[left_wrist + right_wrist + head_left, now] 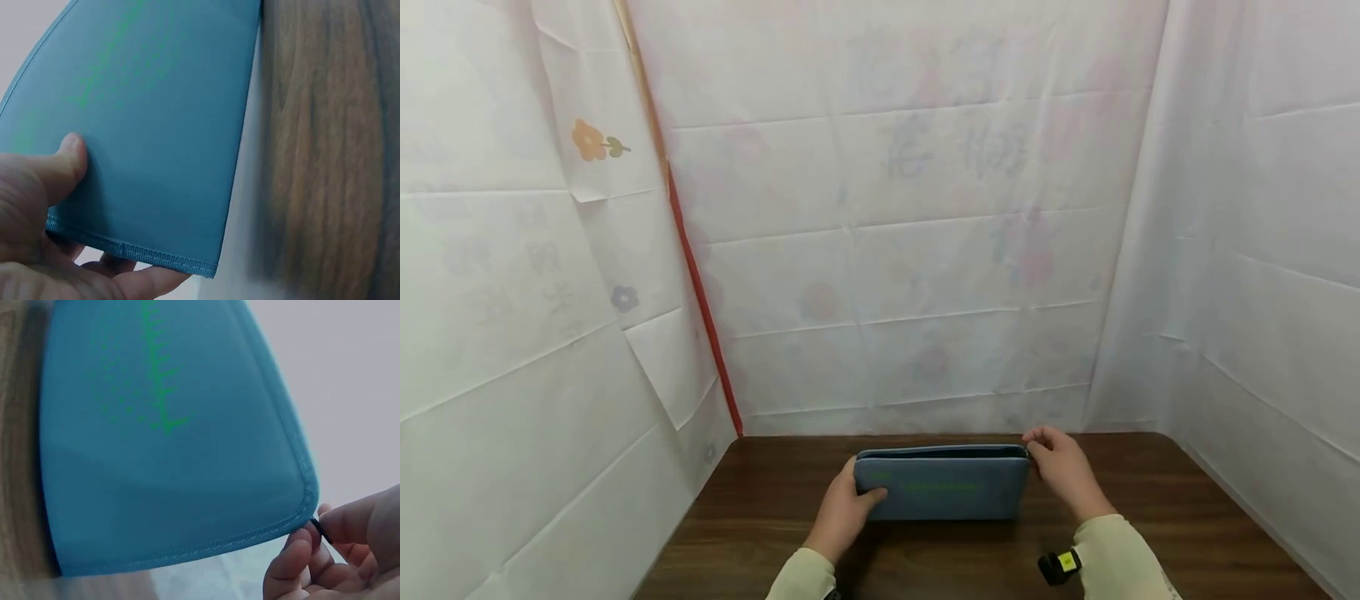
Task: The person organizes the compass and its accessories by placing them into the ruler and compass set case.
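Observation:
A blue zip pouch (943,502) with green print stands on its long edge on the table. Its top is parted along the zip, showing a dark inside. My left hand (841,515) grips the pouch's left end, thumb on the front face and fingers behind. In the left wrist view, the thumb (65,167) presses near the stitched side edge. At the upper right corner, my right hand (1063,473) pinches a small black zip pull (321,530) between thumb and fingers. What the pouch holds cannot be seen.
The brown wood-grain table (737,517) ends at white sheets hung at the back and both sides. A red strip (703,296) runs down the back left corner. On the right wrist sits a black band with a yellow tag (1066,562).

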### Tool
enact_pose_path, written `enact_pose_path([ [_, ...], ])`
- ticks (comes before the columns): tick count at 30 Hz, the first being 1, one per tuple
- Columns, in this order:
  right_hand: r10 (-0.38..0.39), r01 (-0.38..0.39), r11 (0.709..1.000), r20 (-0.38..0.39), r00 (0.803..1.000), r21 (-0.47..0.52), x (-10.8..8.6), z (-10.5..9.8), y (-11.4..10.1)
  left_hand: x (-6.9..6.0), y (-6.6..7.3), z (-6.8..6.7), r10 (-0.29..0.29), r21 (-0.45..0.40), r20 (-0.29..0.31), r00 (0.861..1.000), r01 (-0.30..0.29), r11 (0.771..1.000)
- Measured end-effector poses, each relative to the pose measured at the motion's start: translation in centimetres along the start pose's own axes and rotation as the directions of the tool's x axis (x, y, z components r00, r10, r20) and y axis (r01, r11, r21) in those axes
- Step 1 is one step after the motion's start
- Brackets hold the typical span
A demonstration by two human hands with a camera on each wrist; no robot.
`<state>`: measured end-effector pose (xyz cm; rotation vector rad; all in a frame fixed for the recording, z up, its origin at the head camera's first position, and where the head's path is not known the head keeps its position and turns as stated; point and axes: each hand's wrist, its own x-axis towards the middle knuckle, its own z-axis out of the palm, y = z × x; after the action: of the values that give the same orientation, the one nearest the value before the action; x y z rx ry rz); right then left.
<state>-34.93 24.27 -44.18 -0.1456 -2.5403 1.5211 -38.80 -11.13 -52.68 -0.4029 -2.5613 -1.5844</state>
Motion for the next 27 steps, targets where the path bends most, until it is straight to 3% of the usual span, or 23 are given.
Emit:
enact_pose_path([
  [5, -0.043, 0.042, 0.999, -0.040, 0.998, -0.024, 0.1, -0.6, -1.4, 0.2, 0.1, 0.6, -0.014, -0.052, -0.014, 1.000, 0.013, 0.999],
  [10, -0.040, 0.036, 0.999, -0.091, 0.995, -0.041, 0.0, -0.8, -1.8, 0.4, 0.0, 1.2, -0.008, -0.072, -0.007, 1.000, 0.008, 0.997],
  [15, -0.083, 0.064, 0.988, -0.129, 0.988, -0.143, -0.3, -0.2, -2.1, 0.2, 0.0, 1.3, -0.005, -0.055, 0.016, 1.000, 0.006, 0.998],
  [21, -0.175, 0.143, 0.927, -0.061, 0.983, -0.347, -0.6, 0.2, -3.2, 0.4, -0.1, 1.0, -0.008, -0.035, 0.059, 0.998, 0.010, 0.999],
  [27, -0.161, 0.145, 0.847, 0.013, 0.987, -0.512, -1.0, -0.1, -3.8, 0.4, 0.0, 0.8, -0.034, -0.051, 0.099, 0.994, 0.039, 0.998],
])
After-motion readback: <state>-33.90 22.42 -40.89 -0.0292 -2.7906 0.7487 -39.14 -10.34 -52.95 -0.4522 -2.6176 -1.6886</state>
